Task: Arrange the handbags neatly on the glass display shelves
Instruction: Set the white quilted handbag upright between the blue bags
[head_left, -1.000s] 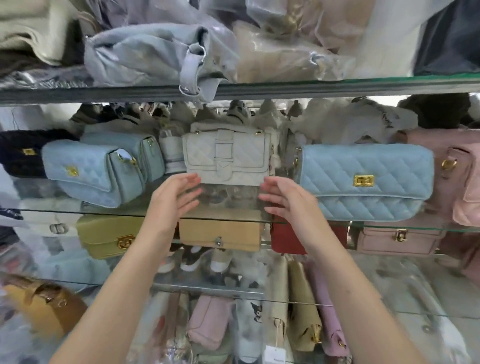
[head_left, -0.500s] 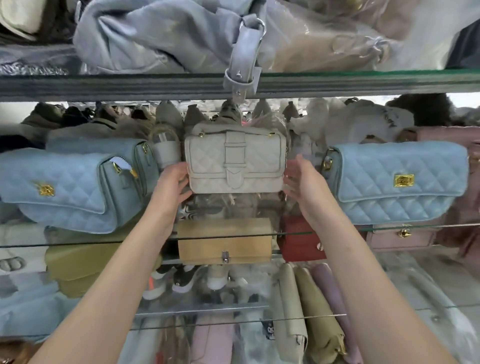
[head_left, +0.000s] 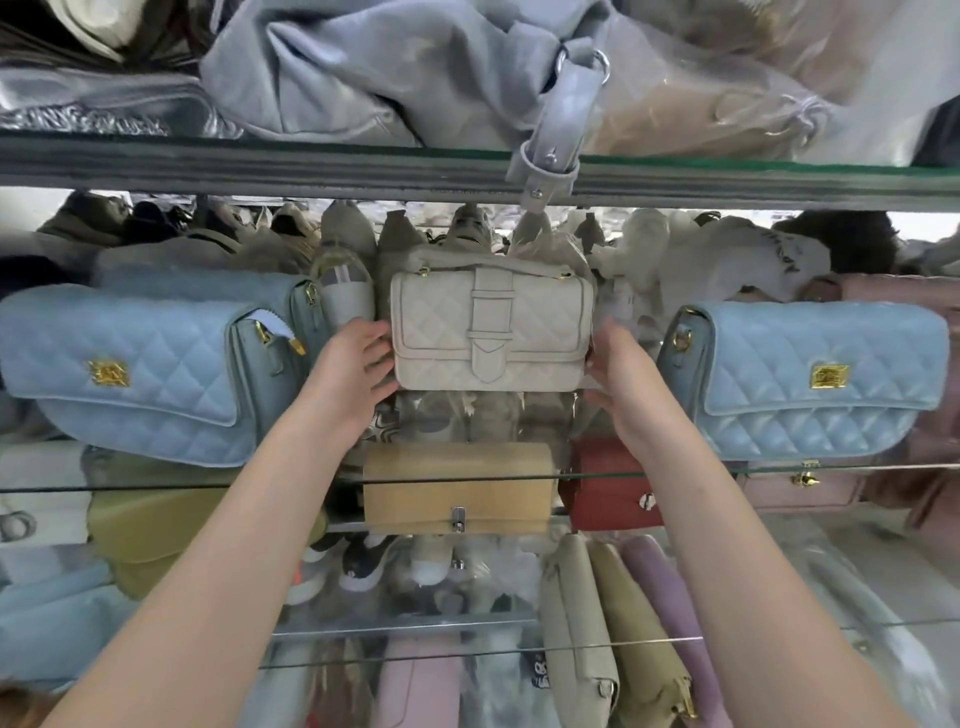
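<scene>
A cream quilted handbag (head_left: 488, 332) with a strap buckle stands upright in the middle of the glass shelf (head_left: 156, 487). My left hand (head_left: 356, 371) presses against its left end and my right hand (head_left: 621, 379) against its right end, so both hands hold it between them. A light blue quilted handbag (head_left: 140, 374) with a gold clasp lies to the left, and another light blue quilted handbag (head_left: 815, 374) lies to the right. Both are a short gap away from the cream bag.
The upper shelf (head_left: 311, 171) carries a grey bag (head_left: 395, 73) whose strap hangs over the edge just above the cream bag. Below the glass sit a tan clutch (head_left: 457, 488), a red bag (head_left: 613, 493), a pink bag (head_left: 800, 488) and a yellow-green bag (head_left: 150, 525). Stuffed goods crowd the back.
My hands rose from under the cream handbag to its two ends and closed in on it. The view moved nearer to the shelf.
</scene>
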